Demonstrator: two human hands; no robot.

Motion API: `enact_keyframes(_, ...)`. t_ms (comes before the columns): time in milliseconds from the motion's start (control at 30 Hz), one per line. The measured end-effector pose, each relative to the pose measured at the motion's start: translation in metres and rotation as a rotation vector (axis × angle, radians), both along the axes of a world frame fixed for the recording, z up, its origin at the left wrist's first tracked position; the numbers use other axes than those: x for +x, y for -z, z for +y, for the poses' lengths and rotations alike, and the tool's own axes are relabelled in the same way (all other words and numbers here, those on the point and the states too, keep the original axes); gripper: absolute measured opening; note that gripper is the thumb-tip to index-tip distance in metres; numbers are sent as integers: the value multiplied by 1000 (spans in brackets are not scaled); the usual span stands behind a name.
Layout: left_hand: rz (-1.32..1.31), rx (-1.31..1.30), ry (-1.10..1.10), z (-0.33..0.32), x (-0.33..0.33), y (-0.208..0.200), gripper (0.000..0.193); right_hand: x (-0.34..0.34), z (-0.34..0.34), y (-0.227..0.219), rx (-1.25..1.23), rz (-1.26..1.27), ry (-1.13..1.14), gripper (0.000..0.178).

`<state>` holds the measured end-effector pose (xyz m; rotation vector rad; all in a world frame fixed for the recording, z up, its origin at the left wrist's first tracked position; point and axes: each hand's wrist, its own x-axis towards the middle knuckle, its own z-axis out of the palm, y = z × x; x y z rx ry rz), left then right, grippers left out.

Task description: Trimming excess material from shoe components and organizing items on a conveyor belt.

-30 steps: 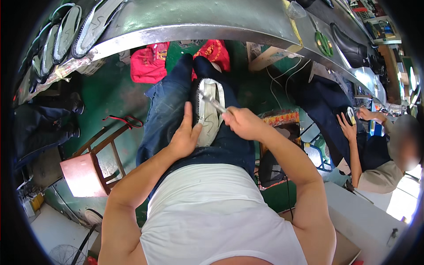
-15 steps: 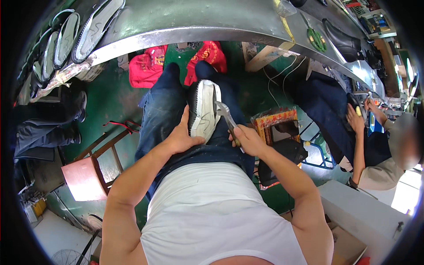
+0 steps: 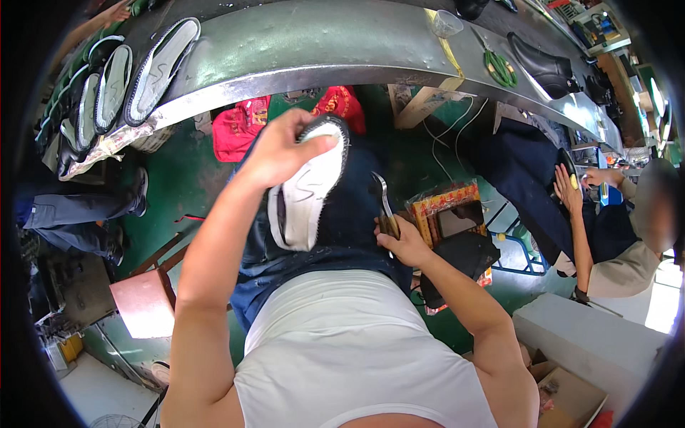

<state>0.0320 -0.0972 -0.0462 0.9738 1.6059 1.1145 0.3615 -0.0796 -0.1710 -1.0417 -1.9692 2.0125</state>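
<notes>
My left hand (image 3: 289,146) is wrapped round the far end of a dark shoe upper (image 3: 335,123), its thumb pressed on the white insole (image 3: 312,185) that faces up. A stitched or toothed edge runs round the insole, and a dark line is drawn on it. The shoe is held tilted above my lap. To its right, my right hand (image 3: 404,241) closes round the handles of metal pincers (image 3: 386,203), whose curved silver head points away from me. The pincers are apart from the shoe. My fingers hide part of the handles.
Ahead runs a metal bench (image 3: 285,43), with several similar shoe uppers (image 3: 163,71) at its left, and green-handled scissors (image 3: 499,65) and a black boot (image 3: 546,64) at its right. A pink-topped stool (image 3: 143,303) stands left. A person (image 3: 621,264) works at the right.
My left hand has shifted from the shoe's near left side to its far end, and the shoe has been turned. The pincers have moved right, off the shoe's edge.
</notes>
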Motion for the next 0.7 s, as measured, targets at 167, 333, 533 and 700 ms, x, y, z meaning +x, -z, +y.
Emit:
enact_keyframes(167, 225, 135, 25, -64, 34, 131, 45, -5, 16, -47, 73, -168, -135, 27)
enact_keyframes(333, 449, 53, -94, -96, 57, 94, 31, -23, 24, -98, 174, -308, -422, 34)
enact_keyframes(533, 530, 234, -199, -93, 74, 87, 21, -40, 34, -96, 325, -303, -536, 54)
enact_keyframes(700, 644, 376, -137, -92, 79, 86, 12, -53, 46, -110, 493, -337, -645, 49)
